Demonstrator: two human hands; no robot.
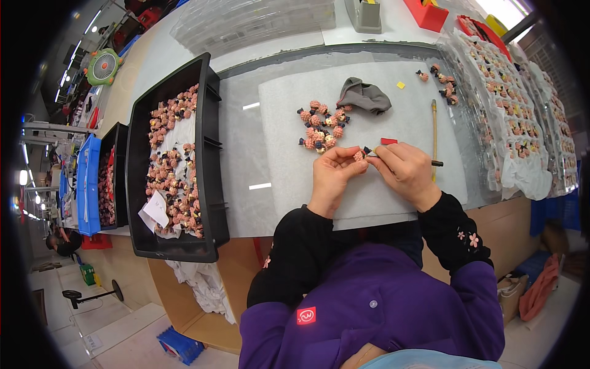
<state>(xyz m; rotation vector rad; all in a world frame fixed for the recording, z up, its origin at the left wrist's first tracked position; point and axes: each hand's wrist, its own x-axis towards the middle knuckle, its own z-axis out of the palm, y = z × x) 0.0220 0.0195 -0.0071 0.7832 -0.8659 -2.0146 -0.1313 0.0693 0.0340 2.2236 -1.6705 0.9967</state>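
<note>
My left hand (pixel 332 177) pinches a small figurine (pixel 359 156) with pink, bumpy, curly-looking hair and a dark part on top. Close beside it, my right hand (pixel 409 170) grips a slim pen-like tool (pixel 437 163), its black end sticking out past the palm and its tip near the figurine. What kind of tool it is, I cannot make out. Just beyond the right fingers lies a small red block (pixel 388 141). A loose group of similar figurines (pixel 319 126) rests on the white mat (pixel 283 104) beyond my hands, next to a crumpled grey cloth (pixel 364 97).
At the left stands a deep black crate (pixel 212 190) with many figurines inside. Clear trays of figurines (pixel 519 101) fill the right side. A thin yellowish stick (pixel 434 117), a yellow square (pixel 401 85) and a few more figurines (pixel 448 89) lie on the table's right part.
</note>
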